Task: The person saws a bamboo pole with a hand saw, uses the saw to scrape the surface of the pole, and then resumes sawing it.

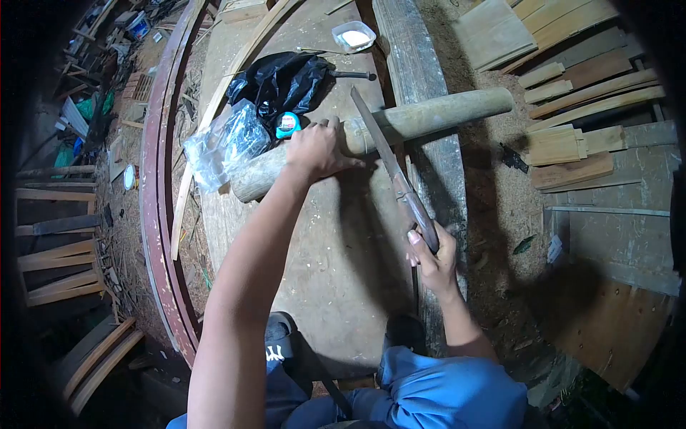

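A pale, round wooden log [446,114] lies slantwise across the bench, its right part reaching over a grey plank. My left hand [314,149] presses down on the log, fingers bent over its top and thumb stretched to the right. In my right hand [434,256] is the dark handle of a hand saw [379,139], closed in the fingers. Its narrow, brownish blade crosses the log just right of my left hand, tip pointing away from me. The blade's teeth are too small to make out. A thin line marks the log beside the blade.
Behind my left hand are a turquoise tape measure [288,125], a clear plastic bag [236,146] and a black bag [279,86]. A metal rod [354,74] and a white tub [354,36] lie farther back. Curved red-brown beams [158,143] run along the left; cut boards [557,146] lie right.
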`<state>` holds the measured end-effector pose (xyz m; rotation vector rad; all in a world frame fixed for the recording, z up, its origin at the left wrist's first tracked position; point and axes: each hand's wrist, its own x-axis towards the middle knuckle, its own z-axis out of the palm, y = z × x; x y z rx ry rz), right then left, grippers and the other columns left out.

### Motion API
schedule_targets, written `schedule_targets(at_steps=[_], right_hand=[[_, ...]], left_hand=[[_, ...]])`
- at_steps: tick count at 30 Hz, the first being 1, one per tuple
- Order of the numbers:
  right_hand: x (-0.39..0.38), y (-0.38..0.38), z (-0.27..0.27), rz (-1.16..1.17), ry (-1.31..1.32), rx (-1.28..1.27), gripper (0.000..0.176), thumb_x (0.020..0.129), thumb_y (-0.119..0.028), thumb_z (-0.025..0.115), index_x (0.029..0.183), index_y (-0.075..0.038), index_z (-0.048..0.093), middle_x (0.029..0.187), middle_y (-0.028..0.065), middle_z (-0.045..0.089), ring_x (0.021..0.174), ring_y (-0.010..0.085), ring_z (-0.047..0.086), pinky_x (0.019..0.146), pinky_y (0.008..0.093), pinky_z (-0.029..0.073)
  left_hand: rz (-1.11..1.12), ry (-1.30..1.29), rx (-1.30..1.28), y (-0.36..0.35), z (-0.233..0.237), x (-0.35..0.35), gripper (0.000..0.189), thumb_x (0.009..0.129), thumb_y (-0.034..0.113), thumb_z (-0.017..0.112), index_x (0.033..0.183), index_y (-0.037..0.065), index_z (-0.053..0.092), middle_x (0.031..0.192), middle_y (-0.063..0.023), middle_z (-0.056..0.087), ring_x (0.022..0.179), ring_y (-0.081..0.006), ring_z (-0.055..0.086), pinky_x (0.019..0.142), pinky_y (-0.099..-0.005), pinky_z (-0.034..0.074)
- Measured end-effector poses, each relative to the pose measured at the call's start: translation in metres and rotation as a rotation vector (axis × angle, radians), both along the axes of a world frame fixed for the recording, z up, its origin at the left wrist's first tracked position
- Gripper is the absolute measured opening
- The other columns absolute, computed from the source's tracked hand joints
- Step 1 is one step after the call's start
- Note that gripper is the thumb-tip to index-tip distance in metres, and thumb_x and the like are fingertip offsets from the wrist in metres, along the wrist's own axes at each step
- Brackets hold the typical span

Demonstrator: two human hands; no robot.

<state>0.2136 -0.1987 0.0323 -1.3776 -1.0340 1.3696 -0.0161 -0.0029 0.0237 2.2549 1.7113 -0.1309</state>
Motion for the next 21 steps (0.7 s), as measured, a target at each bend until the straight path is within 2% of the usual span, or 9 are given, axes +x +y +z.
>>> schedule_targets(at_steps=[3,5,6,7,10,13,15,18,21], right_hand=[[0.001,0.003,-0.009,0.050,-0.137,0.064,0.023,0.098,-0.019,0.064,0.082,-0.003,0.060,0.063,-0.0025,0.055,0.053,0.0045,0.049,0.049,0.0240,0.038],[0.003,-0.001,-0.030,0.077,-0.278,0.043,0.030,0.097,-0.021,0.067,0.073,-0.005,0.059,0.058,-0.0054,0.052,0.052,0.0032,0.047,0.048,0.0242,0.035],[-0.005,-0.001,-0.024,0.071,-0.199,0.018,0.039,0.096,-0.023,0.069,0.064,-0.007,0.055,0.055,-0.0080,0.047,0.052,0.0019,0.042,0.047,0.0252,0.030],[-0.011,-0.003,-0.014,0.055,-0.267,-0.011,0.048,0.095,-0.026,0.070,0.057,-0.005,0.050,0.051,-0.0028,0.043,0.050,0.0059,0.040,0.045,0.0322,0.030],[-0.012,-0.022,-0.012,0.020,-0.381,0.011,0.050,0.094,-0.024,0.071,0.054,-0.004,0.048,0.049,-0.0021,0.042,0.048,0.0068,0.040,0.044,0.0330,0.029],[-0.003,-0.029,-0.012,-0.016,-0.316,-0.014,0.050,0.094,-0.022,0.069,0.053,-0.005,0.046,0.048,0.0004,0.040,0.045,0.0082,0.038,0.044,0.0344,0.028],[-0.001,-0.024,-0.011,0.013,-0.398,0.022,0.048,0.094,-0.021,0.068,0.054,-0.005,0.047,0.048,0.0011,0.039,0.045,0.0087,0.037,0.044,0.0347,0.027],[-0.007,-0.020,-0.006,-0.003,-0.430,0.032,0.045,0.093,-0.019,0.068,0.055,-0.004,0.048,0.048,0.0005,0.040,0.046,0.0082,0.038,0.045,0.0343,0.028],[0.000,-0.021,-0.012,-0.051,-0.320,-0.049,0.044,0.093,-0.018,0.068,0.056,-0.004,0.049,0.048,-0.0008,0.041,0.047,0.0072,0.039,0.045,0.0340,0.028]], left_hand=[[-0.015,-0.010,0.100,0.003,-0.019,-0.004,0.085,0.068,0.066,0.081,0.117,0.000,0.056,0.108,-0.0209,0.072,0.102,-0.0379,0.070,0.087,-0.0463,0.057],[0.000,0.019,0.056,0.005,-0.013,-0.002,0.084,0.068,0.065,0.081,0.117,0.001,0.056,0.108,-0.0207,0.071,0.102,-0.0377,0.071,0.086,-0.0461,0.057],[0.015,0.047,0.009,0.006,-0.010,0.000,0.083,0.069,0.063,0.081,0.118,0.001,0.056,0.109,-0.0205,0.071,0.101,-0.0375,0.071,0.085,-0.0459,0.057],[0.018,0.045,0.008,0.007,-0.007,0.001,0.083,0.069,0.063,0.081,0.118,0.001,0.056,0.109,-0.0205,0.071,0.101,-0.0375,0.071,0.085,-0.0459,0.057],[0.023,0.055,-0.050,0.007,-0.004,0.001,0.080,0.070,0.061,0.081,0.118,0.002,0.057,0.109,-0.0201,0.071,0.101,-0.0370,0.071,0.084,-0.0451,0.058],[0.050,0.013,-0.006,0.002,-0.014,0.000,0.078,0.069,0.060,0.082,0.117,0.003,0.058,0.109,-0.0196,0.072,0.101,-0.0364,0.071,0.084,-0.0445,0.058],[0.025,-0.041,0.130,0.002,-0.020,-0.003,0.075,0.069,0.065,0.080,0.109,0.005,0.058,0.092,-0.0203,0.072,0.089,-0.0381,0.072,0.075,-0.0475,0.057],[0.019,-0.052,0.103,0.004,-0.018,-0.004,0.075,0.070,0.065,0.080,0.108,0.005,0.058,0.092,-0.0203,0.072,0.089,-0.0379,0.072,0.075,-0.0476,0.057],[-0.005,-0.071,0.141,0.001,-0.015,-0.004,0.074,0.071,0.063,0.080,0.109,0.005,0.058,0.091,-0.0204,0.072,0.089,-0.0379,0.072,0.075,-0.0477,0.057]])
